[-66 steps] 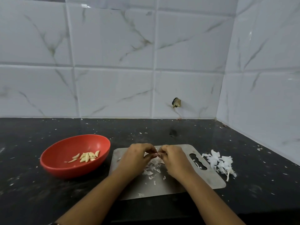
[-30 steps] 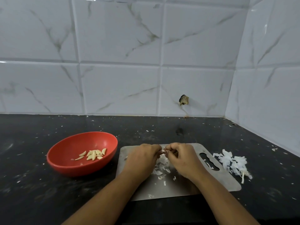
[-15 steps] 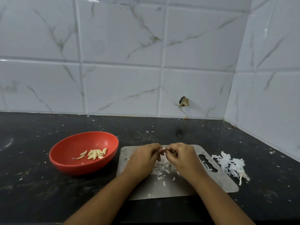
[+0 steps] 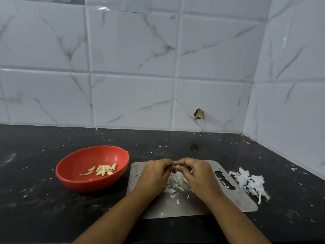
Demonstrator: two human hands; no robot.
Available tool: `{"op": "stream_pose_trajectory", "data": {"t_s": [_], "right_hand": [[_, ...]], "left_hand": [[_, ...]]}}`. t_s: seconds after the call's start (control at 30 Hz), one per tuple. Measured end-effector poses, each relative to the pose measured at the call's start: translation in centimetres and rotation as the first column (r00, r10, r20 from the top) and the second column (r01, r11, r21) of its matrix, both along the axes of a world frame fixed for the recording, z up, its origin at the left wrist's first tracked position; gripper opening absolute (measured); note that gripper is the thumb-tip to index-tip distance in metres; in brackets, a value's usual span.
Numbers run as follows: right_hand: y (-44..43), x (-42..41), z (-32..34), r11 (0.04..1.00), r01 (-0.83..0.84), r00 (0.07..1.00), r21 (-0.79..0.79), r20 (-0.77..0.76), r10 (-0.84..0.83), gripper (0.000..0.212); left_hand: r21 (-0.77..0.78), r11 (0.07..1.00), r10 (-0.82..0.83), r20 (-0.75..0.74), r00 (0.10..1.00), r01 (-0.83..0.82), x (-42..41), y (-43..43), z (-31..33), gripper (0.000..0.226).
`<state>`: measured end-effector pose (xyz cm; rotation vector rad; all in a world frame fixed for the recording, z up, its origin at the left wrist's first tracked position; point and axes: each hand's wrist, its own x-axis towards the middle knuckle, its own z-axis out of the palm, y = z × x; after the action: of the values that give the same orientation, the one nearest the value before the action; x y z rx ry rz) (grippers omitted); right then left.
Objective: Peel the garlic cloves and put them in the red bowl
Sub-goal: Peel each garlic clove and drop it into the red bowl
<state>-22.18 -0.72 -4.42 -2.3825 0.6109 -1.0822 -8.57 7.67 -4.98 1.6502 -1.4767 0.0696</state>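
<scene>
1. Both hands met above the far edge of the steel cutting board [image 4: 237, 199], fingertips touching.
2. Left hand [image 4: 154, 175]: fingers curled, tips pinching a small pale garlic clove [image 4: 177, 167] from its left side.
3. Right hand [image 4: 198, 175]: fingers curled likewise, pinching the same clove from the right. Most of the clove was hidden by the fingers; could not tell how much skin remained on it.
4. Loose skin scraps [image 4: 174, 182] lay on the board directly under the hands.
5. Red bowl [image 4: 70, 180] sat on the black counter [image 4: 35, 208], just left of the board and apart from it. A small cluster of peeled cloves [image 4: 103, 170] rested on its bottom, toward the right side.
6. A larger pile of white skins [image 4: 249, 182] lay on the counter just off the board's right end, beside the handle slot.
7. White marble-pattern tiles [image 4: 131, 50] behind, with a chipped hole [image 4: 199, 114] low in one tile.
</scene>
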Motion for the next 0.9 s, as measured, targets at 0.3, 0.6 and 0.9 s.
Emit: {"op": "stream_pose_trajectory", "data": {"t_s": [0.3,0.6,0.9], "right_hand": [[0.2,0.2,0.4,0.929,-0.129,0.974,0.346,0.22,0.053,0.006],[0.8,0.0,1.1,0.78,-0.272,0.943,0.564,0.316,0.1,0.009],[0.8,-0.2,1.2,0.763,-0.271,0.948,0.587,0.299,0.106,0.007]], "left_hand": [[-0.154,0.984,0.075,-0.088,0.993,-0.088,0.0,0.2,0.0,0.005],[-0.208,0.977,0.035,-0.105,0.994,-0.056,-0.2,0.4,0.1,0.009],[-0.131,0.982,0.135,0.007,0.991,-0.133,-0.8,1.3,0.8,0.005]]}}
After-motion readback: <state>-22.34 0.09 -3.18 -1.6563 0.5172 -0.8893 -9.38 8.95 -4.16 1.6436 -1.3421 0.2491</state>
